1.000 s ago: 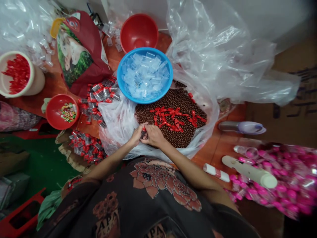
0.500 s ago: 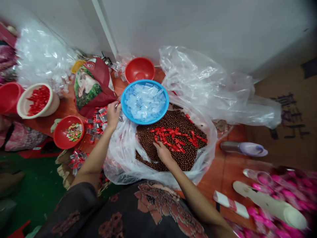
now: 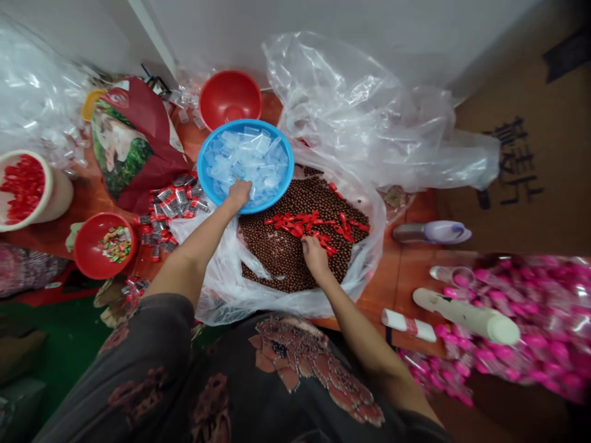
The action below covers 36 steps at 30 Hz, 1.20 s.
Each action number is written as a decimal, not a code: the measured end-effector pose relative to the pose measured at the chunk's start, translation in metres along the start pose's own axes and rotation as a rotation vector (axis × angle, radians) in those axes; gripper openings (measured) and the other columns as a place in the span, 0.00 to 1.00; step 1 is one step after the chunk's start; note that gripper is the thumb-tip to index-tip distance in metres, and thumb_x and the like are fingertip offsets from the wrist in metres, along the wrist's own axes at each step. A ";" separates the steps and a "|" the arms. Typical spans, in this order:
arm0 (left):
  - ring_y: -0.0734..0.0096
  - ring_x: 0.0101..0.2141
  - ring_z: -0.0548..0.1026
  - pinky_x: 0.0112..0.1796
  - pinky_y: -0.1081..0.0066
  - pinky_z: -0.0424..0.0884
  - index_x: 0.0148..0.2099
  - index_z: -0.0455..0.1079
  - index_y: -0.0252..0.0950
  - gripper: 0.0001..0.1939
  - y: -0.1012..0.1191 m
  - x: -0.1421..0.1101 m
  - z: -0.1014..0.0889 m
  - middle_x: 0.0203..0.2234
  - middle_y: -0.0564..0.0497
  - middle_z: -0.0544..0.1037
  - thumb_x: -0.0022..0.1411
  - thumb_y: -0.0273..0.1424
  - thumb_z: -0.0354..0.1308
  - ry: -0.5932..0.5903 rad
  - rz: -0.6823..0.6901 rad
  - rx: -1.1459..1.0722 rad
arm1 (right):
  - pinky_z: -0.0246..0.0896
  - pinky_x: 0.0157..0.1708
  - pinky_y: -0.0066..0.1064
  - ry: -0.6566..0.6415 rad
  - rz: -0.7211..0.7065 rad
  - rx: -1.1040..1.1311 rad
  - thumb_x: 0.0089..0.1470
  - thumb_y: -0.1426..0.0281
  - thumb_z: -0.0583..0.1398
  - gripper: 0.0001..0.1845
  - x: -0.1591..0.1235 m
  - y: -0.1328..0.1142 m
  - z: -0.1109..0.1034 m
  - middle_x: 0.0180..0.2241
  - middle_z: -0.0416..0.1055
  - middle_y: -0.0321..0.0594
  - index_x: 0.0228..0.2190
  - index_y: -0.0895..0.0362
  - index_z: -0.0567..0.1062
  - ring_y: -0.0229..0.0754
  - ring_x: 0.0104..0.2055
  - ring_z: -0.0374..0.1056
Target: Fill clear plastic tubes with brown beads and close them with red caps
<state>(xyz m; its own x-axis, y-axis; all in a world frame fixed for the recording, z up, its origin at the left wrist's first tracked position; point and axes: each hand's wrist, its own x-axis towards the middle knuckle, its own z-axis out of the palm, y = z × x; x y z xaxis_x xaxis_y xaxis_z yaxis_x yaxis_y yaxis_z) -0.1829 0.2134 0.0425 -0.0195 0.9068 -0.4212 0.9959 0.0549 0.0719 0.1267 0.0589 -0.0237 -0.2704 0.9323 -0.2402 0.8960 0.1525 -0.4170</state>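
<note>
My left hand (image 3: 239, 195) reaches over the near rim of a blue basin (image 3: 200, 175) with clear plastic pieces (image 3: 247, 154) in it. Its fingers are bent together at the pieces, and whatever is between them is hidden. A plastic bag (image 3: 217, 301) lies spread beneath a heap of small round brown balls (image 3: 289, 267). Across the heap are scattered small red plastic pieces (image 3: 344, 227). Among them is my right hand (image 3: 315, 255), its thumb and fingers pinched at the edge of a red piece.
Small clear packs with red ends (image 3: 173, 200) lie left of the basin. Further left are a red bowl of colourful bits (image 3: 85, 255) and a white bucket of red pieces (image 3: 55, 197). An empty red bowl (image 3: 231, 95), a lilac-handled scoop (image 3: 446, 232) and pink-capped items (image 3: 535, 314) surround the bag.
My left hand has moved right, from beside the packs into the blue basin. My right hand has shifted slightly at the red pieces. The whole view has swung, sliding the scene left and up.
</note>
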 end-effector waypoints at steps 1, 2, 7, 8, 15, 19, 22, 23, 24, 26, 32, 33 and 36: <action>0.45 0.54 0.65 0.49 0.55 0.64 0.59 0.62 0.28 0.27 0.000 0.002 0.000 0.48 0.31 0.71 0.57 0.22 0.55 -0.016 0.001 0.015 | 0.66 0.46 0.36 0.059 0.029 0.064 0.64 0.71 0.45 0.17 -0.003 0.009 -0.002 0.45 0.70 0.49 0.47 0.60 0.70 0.44 0.45 0.69; 0.44 0.53 0.66 0.49 0.55 0.64 0.61 0.60 0.27 0.30 -0.001 0.003 0.000 0.47 0.31 0.72 0.55 0.24 0.58 -0.033 -0.001 0.030 | 0.65 0.48 0.38 0.123 0.048 0.141 0.63 0.71 0.46 0.17 -0.006 0.017 -0.005 0.45 0.70 0.49 0.46 0.60 0.70 0.45 0.47 0.68; 0.44 0.48 0.71 0.47 0.56 0.66 0.66 0.54 0.34 0.39 0.004 0.006 0.000 0.50 0.31 0.69 0.53 0.26 0.62 -0.092 0.054 0.070 | 0.63 0.53 0.45 0.310 0.025 0.420 0.60 0.68 0.50 0.17 -0.030 0.039 -0.005 0.47 0.67 0.49 0.49 0.57 0.69 0.48 0.51 0.64; 0.44 0.48 0.72 0.46 0.57 0.66 0.66 0.54 0.35 0.39 0.005 0.006 0.000 0.52 0.31 0.67 0.53 0.24 0.61 -0.100 0.072 0.067 | 0.63 0.53 0.45 0.308 0.012 0.436 0.59 0.68 0.51 0.18 -0.035 0.041 -0.003 0.48 0.66 0.50 0.50 0.56 0.69 0.48 0.52 0.64; 0.58 0.46 0.72 0.45 0.66 0.65 0.60 0.61 0.40 0.30 0.003 0.000 -0.012 0.50 0.40 0.66 0.55 0.23 0.59 -0.044 0.119 0.026 | 0.62 0.55 0.48 0.304 -0.062 0.512 0.60 0.66 0.52 0.18 -0.064 0.046 0.004 0.48 0.66 0.48 0.49 0.55 0.70 0.48 0.53 0.64; 0.61 0.43 0.70 0.45 0.66 0.65 0.50 0.69 0.38 0.20 -0.007 -0.004 -0.018 0.44 0.45 0.67 0.54 0.25 0.61 0.135 0.163 -0.131 | 0.61 0.56 0.48 0.331 -0.035 0.564 0.59 0.67 0.52 0.16 -0.073 0.049 -0.009 0.48 0.68 0.48 0.47 0.56 0.71 0.47 0.54 0.64; 0.64 0.40 0.70 0.42 0.66 0.67 0.42 0.71 0.37 0.13 -0.007 -0.016 -0.024 0.39 0.48 0.68 0.53 0.26 0.63 0.305 0.165 -0.345 | 0.64 0.53 0.47 0.322 0.025 0.607 0.59 0.67 0.52 0.16 -0.076 0.053 -0.015 0.48 0.68 0.48 0.47 0.56 0.72 0.47 0.52 0.65; 0.65 0.39 0.70 0.41 0.67 0.68 0.40 0.71 0.37 0.10 -0.004 -0.024 -0.027 0.39 0.48 0.68 0.53 0.27 0.62 0.358 0.165 -0.423 | 0.65 0.51 0.46 0.318 0.045 0.626 0.58 0.67 0.53 0.17 -0.076 0.055 -0.016 0.48 0.68 0.48 0.47 0.55 0.72 0.47 0.51 0.65; 0.66 0.38 0.69 0.39 0.67 0.68 0.39 0.71 0.36 0.09 0.001 -0.034 -0.029 0.39 0.48 0.68 0.54 0.29 0.62 0.406 0.169 -0.495 | 0.67 0.50 0.45 0.313 0.063 0.647 0.58 0.66 0.53 0.18 -0.077 0.056 -0.016 0.49 0.68 0.48 0.48 0.55 0.71 0.47 0.50 0.66; 0.66 0.38 0.70 0.39 0.67 0.69 0.37 0.71 0.36 0.07 0.017 -0.059 -0.031 0.38 0.49 0.69 0.55 0.30 0.61 0.480 0.191 -0.596 | 0.68 0.48 0.44 0.300 0.093 0.684 0.57 0.66 0.54 0.20 -0.077 0.058 -0.016 0.53 0.65 0.49 0.50 0.55 0.71 0.45 0.47 0.68; 0.67 0.38 0.71 0.45 0.67 0.66 0.33 0.71 0.37 0.06 0.101 -0.135 0.007 0.34 0.50 0.73 0.55 0.33 0.63 0.434 0.259 -0.816 | 0.67 0.48 0.43 0.292 0.147 0.784 0.55 0.62 0.56 0.24 -0.073 0.049 -0.016 0.59 0.59 0.52 0.53 0.55 0.69 0.40 0.40 0.70; 0.66 0.38 0.71 0.45 0.68 0.66 0.32 0.71 0.37 0.06 0.116 -0.143 0.019 0.34 0.50 0.73 0.55 0.33 0.63 0.384 0.277 -0.862 | 0.69 0.46 0.41 0.259 0.167 0.852 0.55 0.60 0.56 0.25 -0.071 0.045 -0.017 0.57 0.62 0.51 0.53 0.55 0.69 0.41 0.42 0.70; 0.67 0.38 0.70 0.44 0.69 0.65 0.32 0.71 0.37 0.06 0.149 -0.160 0.055 0.33 0.51 0.73 0.54 0.33 0.64 0.234 0.321 -0.985 | 0.71 0.35 0.34 0.077 0.237 1.148 0.55 0.53 0.56 0.31 -0.062 0.031 -0.022 0.51 0.68 0.46 0.57 0.52 0.64 0.40 0.39 0.71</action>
<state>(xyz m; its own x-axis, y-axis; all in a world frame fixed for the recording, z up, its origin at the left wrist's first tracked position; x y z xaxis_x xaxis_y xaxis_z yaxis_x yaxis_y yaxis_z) -0.0264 0.0533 0.0713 0.1103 0.9910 -0.0752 0.4482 0.0179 0.8937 0.1791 0.0130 -0.0026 -0.0821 0.9211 -0.3805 0.0673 -0.3757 -0.9243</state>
